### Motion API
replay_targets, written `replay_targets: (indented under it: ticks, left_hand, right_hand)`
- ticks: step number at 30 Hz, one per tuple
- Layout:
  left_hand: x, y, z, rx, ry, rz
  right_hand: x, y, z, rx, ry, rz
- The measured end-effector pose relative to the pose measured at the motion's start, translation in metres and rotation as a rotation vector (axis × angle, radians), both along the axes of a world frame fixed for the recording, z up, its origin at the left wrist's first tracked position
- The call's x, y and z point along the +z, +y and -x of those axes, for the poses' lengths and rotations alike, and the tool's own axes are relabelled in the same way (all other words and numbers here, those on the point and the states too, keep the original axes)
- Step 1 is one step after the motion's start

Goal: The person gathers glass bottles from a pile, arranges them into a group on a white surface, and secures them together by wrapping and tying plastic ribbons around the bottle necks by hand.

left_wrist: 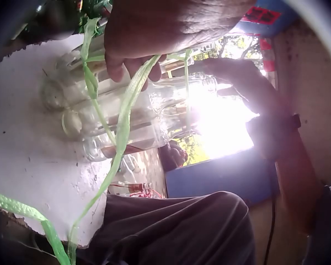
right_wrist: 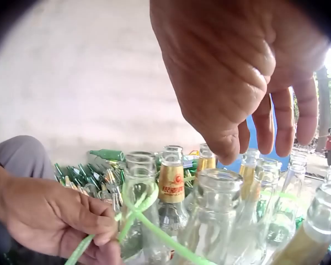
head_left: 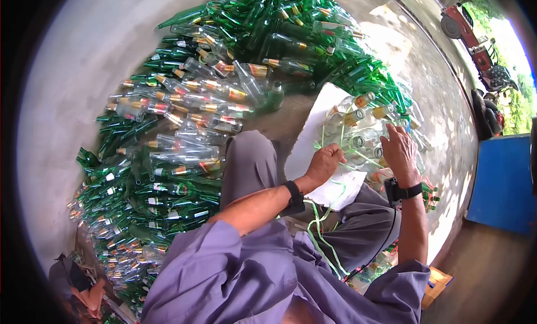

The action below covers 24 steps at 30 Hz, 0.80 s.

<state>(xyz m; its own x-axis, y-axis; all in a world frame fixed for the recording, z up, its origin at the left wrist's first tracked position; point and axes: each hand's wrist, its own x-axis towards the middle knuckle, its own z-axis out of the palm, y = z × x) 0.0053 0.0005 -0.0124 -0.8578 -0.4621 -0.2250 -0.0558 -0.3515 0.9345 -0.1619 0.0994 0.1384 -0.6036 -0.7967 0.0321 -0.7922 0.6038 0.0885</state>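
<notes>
Between my two hands sits a bundle of clear glass bottles, necks up in the right wrist view, standing on a white sheet in front of my knees. Left hand: fingers curled, pinching a green plastic strap at the near side of the bundle; grip narrow and holding. From that pinch the strap runs up and around the bottle necks, and its loose tail trails back over my lap. Right hand: on the far side of the bundle, fingers relaxed and hanging just above the bottle mouths (in the right wrist view they do not clearly close on anything), so I log it as loose, holding nothing. Beyond the left hand's grip, a large heap of green bottles and more clear ones lies on the concrete floor. Well off to the right-hand side stands a blue panel.
</notes>
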Motion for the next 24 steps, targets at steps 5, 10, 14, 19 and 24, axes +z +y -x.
replay_targets:
  ticks: [5,10,14,19,24]
  left_hand:
    - [-0.005,0.0,0.0,0.011,0.028,-0.021]
    - [-0.003,0.0,0.0,0.006,0.02,0.001]
    - [0.002,-0.001,-0.002,0.015,0.003,-0.001]
    - [0.01,-0.004,-0.004,-0.015,-0.042,0.043]
    - [0.016,-0.005,-0.006,-0.007,-0.041,0.079]
  right_hand:
    - [-0.021,0.004,0.022,0.03,-0.077,0.052]
    - [-0.025,0.001,0.03,-0.011,-0.076,0.011]
    - [-0.026,0.003,0.034,-0.041,-0.074,0.002]
    - [-0.026,-0.001,0.031,-0.098,-0.078,0.013]
    - [-0.026,0.001,0.028,-0.127,-0.099,0.044]
